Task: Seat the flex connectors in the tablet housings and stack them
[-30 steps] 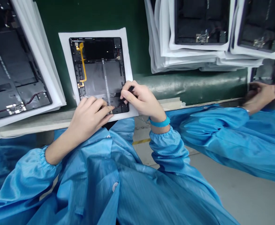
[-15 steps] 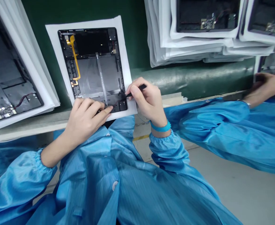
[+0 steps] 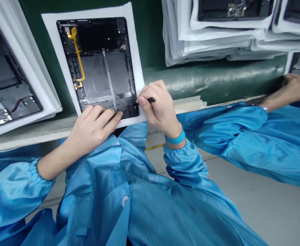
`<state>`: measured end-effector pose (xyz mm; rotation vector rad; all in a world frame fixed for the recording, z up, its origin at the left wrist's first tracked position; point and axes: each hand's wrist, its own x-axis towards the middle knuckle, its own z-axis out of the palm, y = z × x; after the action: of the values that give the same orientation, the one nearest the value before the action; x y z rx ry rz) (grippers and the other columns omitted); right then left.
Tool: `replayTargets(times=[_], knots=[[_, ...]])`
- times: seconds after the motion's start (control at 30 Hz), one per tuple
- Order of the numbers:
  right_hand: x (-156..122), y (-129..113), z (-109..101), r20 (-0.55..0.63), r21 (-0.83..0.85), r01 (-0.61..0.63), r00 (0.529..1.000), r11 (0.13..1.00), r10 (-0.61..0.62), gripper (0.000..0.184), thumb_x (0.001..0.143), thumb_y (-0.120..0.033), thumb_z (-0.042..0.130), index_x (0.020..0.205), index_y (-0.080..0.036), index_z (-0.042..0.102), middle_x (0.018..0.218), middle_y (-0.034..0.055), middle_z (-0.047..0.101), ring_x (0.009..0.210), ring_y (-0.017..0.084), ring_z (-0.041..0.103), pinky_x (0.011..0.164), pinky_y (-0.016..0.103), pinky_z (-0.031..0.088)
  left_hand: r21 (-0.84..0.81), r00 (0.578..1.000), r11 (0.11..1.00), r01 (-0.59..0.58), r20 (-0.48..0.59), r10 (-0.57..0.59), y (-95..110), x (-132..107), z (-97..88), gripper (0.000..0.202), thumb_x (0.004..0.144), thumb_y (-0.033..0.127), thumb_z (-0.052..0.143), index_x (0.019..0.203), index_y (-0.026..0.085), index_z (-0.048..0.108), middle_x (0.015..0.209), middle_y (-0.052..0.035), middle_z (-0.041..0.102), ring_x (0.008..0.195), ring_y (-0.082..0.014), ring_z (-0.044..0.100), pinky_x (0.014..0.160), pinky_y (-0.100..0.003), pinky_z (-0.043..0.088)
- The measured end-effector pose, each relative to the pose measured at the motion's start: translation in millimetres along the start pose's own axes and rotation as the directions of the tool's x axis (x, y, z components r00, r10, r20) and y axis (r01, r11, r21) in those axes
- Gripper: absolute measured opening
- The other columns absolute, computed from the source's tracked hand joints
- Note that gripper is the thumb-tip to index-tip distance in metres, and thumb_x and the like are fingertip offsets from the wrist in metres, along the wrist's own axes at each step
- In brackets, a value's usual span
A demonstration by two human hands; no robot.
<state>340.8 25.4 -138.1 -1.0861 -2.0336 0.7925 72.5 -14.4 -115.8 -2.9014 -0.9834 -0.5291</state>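
Observation:
An opened tablet housing (image 3: 96, 65) lies face-up on a white foam sheet (image 3: 50, 41), showing a yellow flex cable (image 3: 75, 51) and a narrow clear strip (image 3: 109, 77) over its grey middle. My left hand (image 3: 92, 128) rests at the housing's lower edge, its thumb and fingertips around the strip's lower end, which they hide. I cannot tell whether they grip it. My right hand (image 3: 157, 107) is shut on a slim black pen-like tool (image 3: 151, 99), with its tip hidden by my fingers near the lower right corner of the housing.
Another opened tablet housing (image 3: 9, 89) on a white sheet lies at the left. Stacked housings in white sheets (image 3: 211, 44) stand at the upper right. A co-worker's blue-sleeved arm (image 3: 229, 136) and hand (image 3: 297, 89) reach in at the right, over a green padded rail (image 3: 211, 78).
The housing and its sheet sit higher and further left in the view. My right hand covers more of the black tool, and my left hand stays at the strip's lower end.

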Motion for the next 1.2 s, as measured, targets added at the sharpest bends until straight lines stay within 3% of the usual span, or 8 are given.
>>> replayTargets(times=[0.13,0.27,0.43,0.6,0.83,1.07,1.2], knots=[[-6,-8,4,-0.082,0.055,-0.016,0.996,0.998,0.020,0.045,0.122,-0.056,0.042,0.094,-0.027,0.061,0.089,0.0020,0.063,0.087,0.023,0.062,0.103,0.052,0.055,-0.054,1.000,0.998,-0.015,0.002,0.016,-6,1,-2.8,0.022,0.117,0.019,0.062,0.133,0.013,0.076,0.109,-0.0121,0.079,0.099,-0.0277,0.071,0.078,-0.041,0.049],[-13,-22,19,-0.179,0.197,-0.104,0.974,0.975,0.140,0.041,0.123,-0.053,0.044,0.098,-0.027,0.064,0.090,0.0018,0.066,0.084,0.022,0.065,0.093,0.046,0.056,-0.113,0.999,0.993,0.034,0.019,-0.032,-20,-1,-7.7,0.023,0.118,0.030,0.064,0.130,0.015,0.077,0.122,-0.0146,0.080,0.117,-0.0315,0.073,0.088,-0.044,0.052],[-14,-27,30,-0.136,0.197,-0.099,0.982,0.975,0.127,0.043,0.122,-0.056,0.045,0.097,-0.026,0.063,0.090,0.0024,0.069,0.088,0.022,0.066,0.095,0.047,0.057,-0.143,0.997,0.990,-0.008,0.081,0.020,-37,-5,-10.4,0.026,0.120,0.040,0.063,0.133,0.023,0.078,0.133,-0.0120,0.080,0.128,-0.0333,0.074,0.102,-0.050,0.054],[-13,-26,28,-0.102,0.175,-0.097,0.988,0.980,0.116,0.044,0.122,-0.057,0.042,0.098,-0.027,0.063,0.093,0.0030,0.070,0.092,0.023,0.068,0.098,0.049,0.059,-0.285,0.968,0.951,0.123,0.247,-0.052,-42,1,-14.8,0.027,0.120,0.044,0.058,0.135,0.037,0.079,0.136,-0.0071,0.078,0.135,-0.0351,0.073,0.112,-0.059,0.055],[-14,-29,27,-0.060,0.157,-0.128,0.989,0.979,0.139,0.045,0.122,-0.059,0.039,0.101,-0.028,0.063,0.094,0.0039,0.070,0.098,0.025,0.070,0.103,0.052,0.059,-0.324,0.941,0.933,0.157,0.336,-0.042,-44,10,-19.6,0.033,0.121,0.046,0.050,0.130,0.034,0.081,0.132,-0.0069,0.077,0.136,-0.0353,0.072,0.113,-0.063,0.056],[-13,-30,26,-0.024,0.148,-0.151,0.987,0.977,0.156,0.047,0.123,-0.061,0.036,0.101,-0.028,0.061,0.094,0.0046,0.071,0.105,0.027,0.071,0.107,0.054,0.058,-0.234,0.919,0.971,-0.047,0.371,0.134,-55,16,-25.3,0.041,0.126,0.042,0.044,0.133,0.023,0.079,0.139,-0.0144,0.073,0.128,-0.0307,0.067,0.107,-0.058,0.054],[-12,-30,26,-0.022,0.145,-0.144,0.989,0.979,0.149,0.047,0.123,-0.061,0.036,0.100,-0.028,0.061,0.093,0.0051,0.071,0.105,0.027,0.071,0.107,0.055,0.058,-0.178,0.900,0.975,-0.136,0.390,0.196,-58,18,-27.2,0.044,0.127,0.042,0.040,0.134,0.022,0.078,0.139,-0.0145,0.070,0.126,-0.0284,0.062,0.104,-0.052,0.053]])
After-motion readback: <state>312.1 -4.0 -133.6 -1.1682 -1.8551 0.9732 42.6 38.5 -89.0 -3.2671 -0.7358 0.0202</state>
